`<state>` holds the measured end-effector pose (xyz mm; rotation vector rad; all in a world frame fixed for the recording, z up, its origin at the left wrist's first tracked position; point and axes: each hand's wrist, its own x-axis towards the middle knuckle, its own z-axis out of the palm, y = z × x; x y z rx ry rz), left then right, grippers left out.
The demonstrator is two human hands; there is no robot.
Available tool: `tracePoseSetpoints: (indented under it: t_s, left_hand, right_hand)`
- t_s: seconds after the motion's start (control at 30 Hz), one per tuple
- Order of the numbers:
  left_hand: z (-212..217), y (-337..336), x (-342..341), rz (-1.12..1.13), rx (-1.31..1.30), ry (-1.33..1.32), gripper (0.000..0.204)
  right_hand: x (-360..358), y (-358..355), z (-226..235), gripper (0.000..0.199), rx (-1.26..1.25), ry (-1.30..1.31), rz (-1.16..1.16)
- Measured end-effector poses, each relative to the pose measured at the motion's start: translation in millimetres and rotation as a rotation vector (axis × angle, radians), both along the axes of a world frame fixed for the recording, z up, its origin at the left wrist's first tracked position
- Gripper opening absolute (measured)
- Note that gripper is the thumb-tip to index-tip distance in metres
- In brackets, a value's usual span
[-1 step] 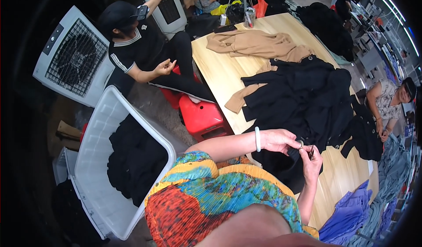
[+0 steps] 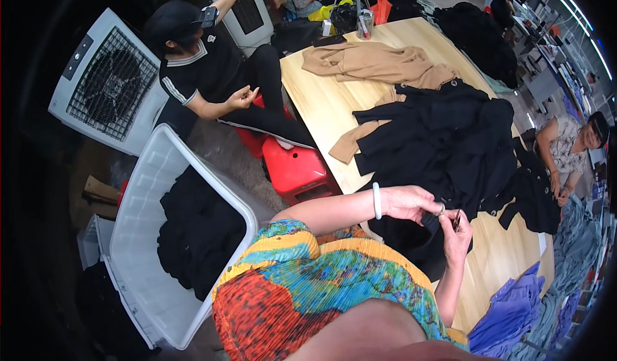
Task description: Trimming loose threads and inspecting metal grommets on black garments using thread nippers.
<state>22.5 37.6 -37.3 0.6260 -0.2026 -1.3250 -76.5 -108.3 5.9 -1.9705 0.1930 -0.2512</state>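
Observation:
My left hand (image 2: 406, 203), with a pale bangle at the wrist, pinches the edge of a black garment (image 2: 418, 245) between thumb and fingers. A ring-like shape shows at the fingertips, too small to make out. Close beside it, my right hand (image 2: 457, 240) is closed on a small dark tool (image 2: 457, 220) that looks like thread snips. The held garment hangs at the near edge of the wooden table (image 2: 315, 91). Just beyond my hands lie more black garments (image 2: 443, 142) in a heap, partly covering tan cloth.
A tan garment (image 2: 379, 64) lies farther back. At left stands a grey bin (image 2: 132, 232) holding black clothes, near a red stool (image 2: 297, 171) and an air cooler (image 2: 109, 81). One person sits left; another works at right. Purple cloth (image 2: 508, 313) lies near right.
Both hands have shifted very slightly at the garment's edge, keeping their grips. Nothing else has visibly moved.

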Motion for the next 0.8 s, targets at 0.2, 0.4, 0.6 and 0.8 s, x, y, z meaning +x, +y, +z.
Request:
tracePoseSetpoints:
  t_s: [0.2,0.4,0.6,0.8]
  left_hand:
    - [14.9,-9.2,3.6,0.057,-0.105,-0.013,0.008]
    - [52.9,-21.5,-5.2,0.124,-0.091,-0.018,0.017]
    - [61.4,-34.6,-24.4,0.105,-0.201,-0.066,0.027]
    - [66.8,-45.9,-50.7,0.154,-0.186,-0.106,0.032]
  right_hand:
    - [7.0,-6.5,27.2,0.004,-0.138,-0.167,0.039]
    - [4.2,-23.8,43.9,0.009,-0.017,-0.214,0.000]
    - [-18.2,-42.5,53.5,0.010,-0.024,-0.247,-0.023]
    - [-37.7,-59.6,62.9,0.012,-0.100,-0.346,-0.052]
